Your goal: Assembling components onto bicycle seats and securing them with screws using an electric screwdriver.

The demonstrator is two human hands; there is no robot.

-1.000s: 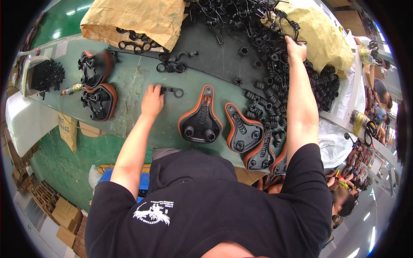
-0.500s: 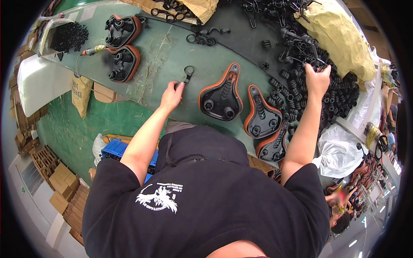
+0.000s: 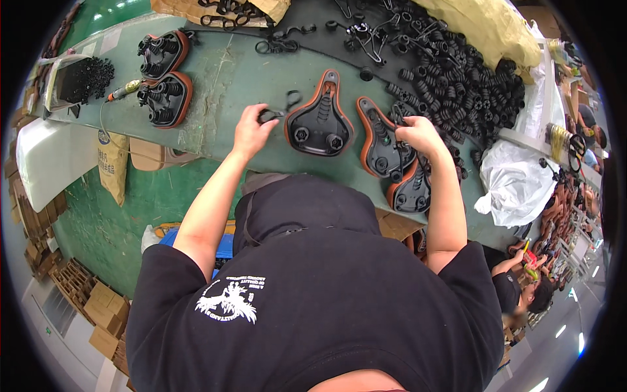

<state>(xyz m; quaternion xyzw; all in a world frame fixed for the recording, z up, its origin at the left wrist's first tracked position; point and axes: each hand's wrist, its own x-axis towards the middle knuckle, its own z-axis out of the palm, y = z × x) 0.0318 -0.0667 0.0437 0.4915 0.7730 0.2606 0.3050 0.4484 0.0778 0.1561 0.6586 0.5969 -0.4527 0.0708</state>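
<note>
Hands (image 3: pixel 251 134) (image 3: pixel 420 135) holding black parts (image 3: pixel 288 108) — white shirt print (image 3: pixel 228 304), lettered sack (image 3: pixel 112 171)

One saddle (image 3: pixel 320 124) on the desk (image 3: pixel 215 85), between left hand (image 3: pixel 251 130) and right hand (image 3: pixel 421 137)
At left, two other saddles (image 3: pixel 165 96) lie beside a tool (image 3: pixel 124 90); at far right, a parts heap (image 3: pixel 450 78).

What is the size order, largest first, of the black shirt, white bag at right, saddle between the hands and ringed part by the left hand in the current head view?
1. Shirt
2. Saddle and white bag, too alike to rank
3. Ringed part

The shirt is nearest the camera, which may exaggerate it.
</note>
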